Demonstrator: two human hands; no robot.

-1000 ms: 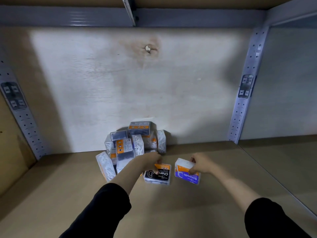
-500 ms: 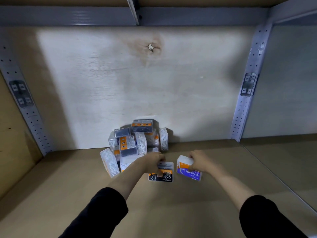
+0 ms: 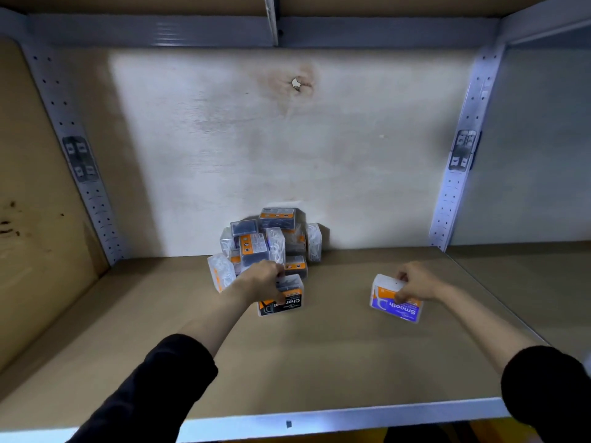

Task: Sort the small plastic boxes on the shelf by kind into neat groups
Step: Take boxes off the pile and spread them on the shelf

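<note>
The Charcoal box at centre is black and orange; the Smooth box at right is white, blue and orange; the sleeves are black

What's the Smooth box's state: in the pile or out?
Out. The right hand grips the Smooth box well right of the pile, bare shelf board between them. Lifted or resting: cannot tell.

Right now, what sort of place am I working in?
Likely a stockroom or shop storage: perforated metal uprights, a plywood back panel, and a pile of small plastic boxes on a shelf.
</note>
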